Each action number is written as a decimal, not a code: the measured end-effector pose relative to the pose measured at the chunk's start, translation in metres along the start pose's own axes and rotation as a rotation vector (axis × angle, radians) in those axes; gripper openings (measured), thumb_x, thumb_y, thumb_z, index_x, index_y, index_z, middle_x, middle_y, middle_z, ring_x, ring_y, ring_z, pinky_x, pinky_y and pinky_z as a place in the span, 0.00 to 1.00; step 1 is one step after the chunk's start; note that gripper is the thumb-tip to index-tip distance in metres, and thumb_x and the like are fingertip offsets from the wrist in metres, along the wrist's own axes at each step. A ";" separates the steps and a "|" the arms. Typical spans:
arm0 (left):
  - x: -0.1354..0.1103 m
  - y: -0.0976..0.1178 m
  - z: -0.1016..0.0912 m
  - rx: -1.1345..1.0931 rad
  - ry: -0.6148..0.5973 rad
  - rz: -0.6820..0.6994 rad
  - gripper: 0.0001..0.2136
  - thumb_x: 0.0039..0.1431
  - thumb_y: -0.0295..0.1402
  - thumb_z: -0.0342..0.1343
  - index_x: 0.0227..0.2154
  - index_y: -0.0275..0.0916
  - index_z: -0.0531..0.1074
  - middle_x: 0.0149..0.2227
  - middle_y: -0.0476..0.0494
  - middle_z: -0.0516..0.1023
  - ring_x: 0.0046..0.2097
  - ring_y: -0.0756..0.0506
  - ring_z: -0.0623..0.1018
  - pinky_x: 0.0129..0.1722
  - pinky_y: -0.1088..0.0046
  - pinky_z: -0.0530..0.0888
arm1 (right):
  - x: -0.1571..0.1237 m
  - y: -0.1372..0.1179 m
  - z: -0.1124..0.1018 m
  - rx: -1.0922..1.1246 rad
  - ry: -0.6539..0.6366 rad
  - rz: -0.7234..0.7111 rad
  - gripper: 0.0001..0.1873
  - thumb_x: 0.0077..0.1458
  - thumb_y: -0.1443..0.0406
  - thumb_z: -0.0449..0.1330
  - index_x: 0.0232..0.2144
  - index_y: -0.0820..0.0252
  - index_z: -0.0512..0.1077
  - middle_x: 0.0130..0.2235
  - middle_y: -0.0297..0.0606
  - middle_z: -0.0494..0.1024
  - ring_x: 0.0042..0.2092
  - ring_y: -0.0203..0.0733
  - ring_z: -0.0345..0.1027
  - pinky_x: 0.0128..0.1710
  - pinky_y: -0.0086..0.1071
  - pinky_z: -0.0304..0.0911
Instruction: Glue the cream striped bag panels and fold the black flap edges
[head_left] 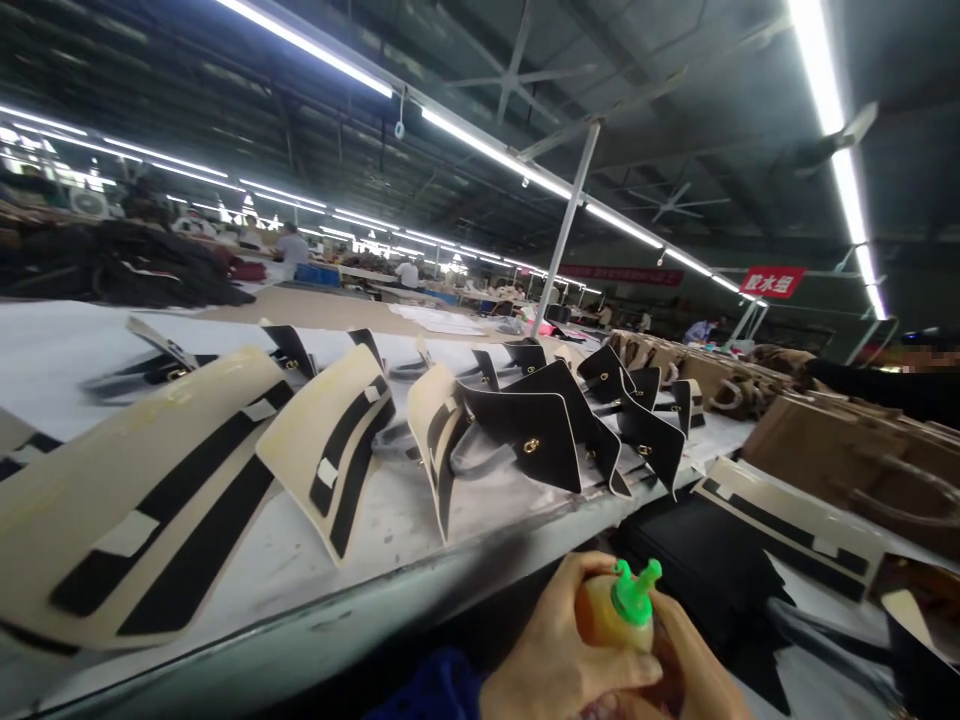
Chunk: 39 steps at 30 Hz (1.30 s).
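My left hand (544, 645) is wrapped round a squeeze bottle (604, 615) of yellowish-orange liquid with a green nozzle top. My right hand (697, 665) closes on the same bottle from the right, and its fingers are partly hidden. The bottle is held close to me, below the front edge of a white-covered table (300, 620). Just beyond it stand curved cream and black bag panels (334, 430), some with grey handles. Several black panels (525, 420) with small gold clasps lie farther right.
Black material (697, 570) and another cream panel (795, 520) lie on the right-hand surface. Brown bags (832, 450) stand in a row behind them. A metal post (566, 230) rises behind the panels. At the far right a person's dark sleeve (870, 385) reaches in.
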<state>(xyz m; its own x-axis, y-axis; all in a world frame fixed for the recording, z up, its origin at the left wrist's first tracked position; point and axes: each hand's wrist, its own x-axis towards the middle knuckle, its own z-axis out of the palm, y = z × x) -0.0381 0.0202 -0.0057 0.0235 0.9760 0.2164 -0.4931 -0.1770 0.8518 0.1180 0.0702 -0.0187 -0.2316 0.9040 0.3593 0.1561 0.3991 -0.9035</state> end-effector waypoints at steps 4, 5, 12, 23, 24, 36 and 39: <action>-0.009 0.031 -0.006 0.082 0.081 0.107 0.27 0.44 0.32 0.71 0.49 0.40 0.70 0.41 0.45 0.77 0.44 0.41 0.77 0.45 0.66 0.73 | 0.010 -0.031 0.025 -0.066 -0.130 -0.003 0.30 0.40 0.60 0.70 0.49 0.52 0.74 0.41 0.38 0.82 0.33 0.47 0.77 0.33 0.35 0.72; -0.011 0.035 -0.009 0.148 0.119 0.151 0.27 0.47 0.33 0.70 0.51 0.41 0.70 0.45 0.43 0.77 0.48 0.39 0.77 0.48 0.64 0.73 | 0.014 -0.038 0.032 -0.043 -0.184 0.006 0.30 0.42 0.60 0.70 0.50 0.53 0.73 0.40 0.37 0.82 0.33 0.46 0.77 0.34 0.35 0.72; -0.021 0.044 -0.039 0.672 0.613 0.931 0.18 0.68 0.30 0.51 0.60 0.48 0.65 0.61 0.42 0.68 0.60 0.40 0.70 0.59 0.63 0.69 | 0.057 -0.065 0.091 -0.027 -0.297 -0.059 0.33 0.51 0.48 0.65 0.53 0.59 0.64 0.32 0.35 0.78 0.27 0.41 0.71 0.25 0.32 0.66; -0.017 0.046 -0.040 0.586 0.666 0.925 0.08 0.69 0.30 0.53 0.48 0.43 0.74 0.47 0.46 0.77 0.46 0.50 0.78 0.46 0.81 0.75 | 0.065 -0.038 0.118 -0.483 -0.128 -0.218 0.27 0.54 0.55 0.68 0.54 0.53 0.72 0.48 0.37 0.79 0.37 0.40 0.75 0.40 0.34 0.69; -0.017 0.045 -0.040 0.586 0.668 0.927 0.08 0.69 0.30 0.54 0.47 0.43 0.74 0.46 0.47 0.78 0.44 0.51 0.78 0.46 0.81 0.75 | 0.069 -0.032 0.102 -0.528 -0.090 -0.198 0.21 0.58 0.55 0.65 0.52 0.53 0.73 0.46 0.35 0.80 0.35 0.38 0.74 0.39 0.32 0.69; -0.011 0.004 -0.010 0.423 0.384 0.415 0.13 0.66 0.44 0.54 0.37 0.42 0.78 0.38 0.44 0.81 0.40 0.44 0.78 0.45 0.69 0.75 | 0.118 0.084 -0.091 -1.111 0.114 0.221 0.18 0.63 0.58 0.62 0.52 0.60 0.71 0.53 0.43 0.73 0.51 0.47 0.71 0.50 0.48 0.69; -0.004 -0.006 -0.006 0.307 0.230 0.198 0.16 0.66 0.47 0.54 0.38 0.40 0.79 0.37 0.42 0.82 0.39 0.44 0.79 0.43 0.69 0.74 | 0.107 0.093 -0.089 -1.126 0.106 0.202 0.17 0.63 0.58 0.61 0.51 0.60 0.72 0.53 0.43 0.74 0.51 0.47 0.71 0.50 0.48 0.69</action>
<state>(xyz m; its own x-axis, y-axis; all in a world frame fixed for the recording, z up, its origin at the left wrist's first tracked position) -0.0405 0.0185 -0.0143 -0.2570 0.9161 0.3076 -0.1859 -0.3592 0.9145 0.1935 0.2179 -0.0437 -0.0310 0.9541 0.2979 0.9635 0.1078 -0.2451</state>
